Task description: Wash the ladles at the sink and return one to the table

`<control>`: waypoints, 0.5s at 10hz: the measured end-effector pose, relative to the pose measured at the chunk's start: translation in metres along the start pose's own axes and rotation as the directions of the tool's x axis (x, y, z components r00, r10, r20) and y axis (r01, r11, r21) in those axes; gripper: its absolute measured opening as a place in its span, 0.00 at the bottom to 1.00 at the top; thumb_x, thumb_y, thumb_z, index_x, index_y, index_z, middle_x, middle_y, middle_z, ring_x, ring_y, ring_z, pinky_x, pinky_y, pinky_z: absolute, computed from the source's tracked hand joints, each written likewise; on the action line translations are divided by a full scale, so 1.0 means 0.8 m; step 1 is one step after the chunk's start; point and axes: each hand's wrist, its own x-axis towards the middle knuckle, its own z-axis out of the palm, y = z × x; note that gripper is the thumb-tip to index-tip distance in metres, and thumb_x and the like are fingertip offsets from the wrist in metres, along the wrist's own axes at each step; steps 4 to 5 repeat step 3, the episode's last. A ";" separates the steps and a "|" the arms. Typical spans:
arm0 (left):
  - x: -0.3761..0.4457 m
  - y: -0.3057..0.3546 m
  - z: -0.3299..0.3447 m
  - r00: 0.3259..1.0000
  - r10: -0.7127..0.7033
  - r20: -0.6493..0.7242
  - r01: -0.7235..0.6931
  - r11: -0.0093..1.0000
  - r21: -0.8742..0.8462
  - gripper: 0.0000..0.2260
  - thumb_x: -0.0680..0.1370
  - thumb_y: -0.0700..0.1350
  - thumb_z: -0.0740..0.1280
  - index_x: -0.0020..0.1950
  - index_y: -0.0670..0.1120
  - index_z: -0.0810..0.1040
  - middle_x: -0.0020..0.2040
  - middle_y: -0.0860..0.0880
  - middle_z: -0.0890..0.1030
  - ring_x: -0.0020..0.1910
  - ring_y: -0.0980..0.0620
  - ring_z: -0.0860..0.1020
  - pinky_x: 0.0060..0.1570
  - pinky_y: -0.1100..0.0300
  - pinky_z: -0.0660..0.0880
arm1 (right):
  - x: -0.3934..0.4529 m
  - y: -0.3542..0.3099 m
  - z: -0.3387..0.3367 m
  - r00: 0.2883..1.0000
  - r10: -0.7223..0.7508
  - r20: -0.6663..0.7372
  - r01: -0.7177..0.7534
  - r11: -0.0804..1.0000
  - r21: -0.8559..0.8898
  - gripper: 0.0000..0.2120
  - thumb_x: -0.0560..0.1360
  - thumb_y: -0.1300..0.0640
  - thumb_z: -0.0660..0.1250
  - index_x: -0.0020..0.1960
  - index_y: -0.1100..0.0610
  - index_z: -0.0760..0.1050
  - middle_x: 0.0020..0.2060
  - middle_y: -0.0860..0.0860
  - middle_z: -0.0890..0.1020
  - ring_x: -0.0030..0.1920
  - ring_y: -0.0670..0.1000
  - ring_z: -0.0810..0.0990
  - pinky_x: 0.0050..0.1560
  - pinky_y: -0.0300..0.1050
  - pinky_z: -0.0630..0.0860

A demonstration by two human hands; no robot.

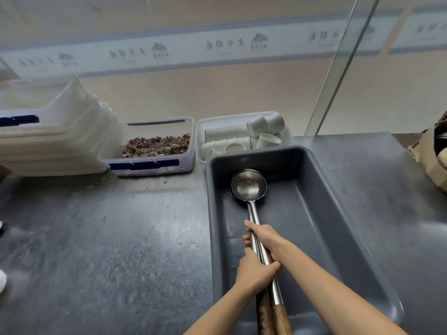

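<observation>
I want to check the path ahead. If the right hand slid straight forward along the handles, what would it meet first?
The right hand points along the ladles toward their stacked bowls, so it would probably meet those first. Beyond them is the far wall of the grey tray; depth is unclear.

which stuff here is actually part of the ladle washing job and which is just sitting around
Part of the job:
ladles
grey tub
left hand
right hand

Just lying about:
box of dried petals
box of white cups
stacked plastic lids
paper bag

Bare forearms, no sleeves, prob. no rings/watch.
</observation>
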 end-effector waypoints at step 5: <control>-0.011 0.000 -0.031 0.987 0.154 0.050 -0.161 0.955 0.250 0.48 0.63 0.67 0.68 0.75 0.44 0.58 0.70 0.43 0.70 0.67 0.43 0.73 0.66 0.50 0.72 | -0.044 -0.017 -0.021 0.959 -0.271 -0.084 0.205 0.865 -0.457 0.22 0.77 0.34 0.64 0.60 0.50 0.73 0.54 0.48 0.78 0.53 0.48 0.78 0.56 0.48 0.76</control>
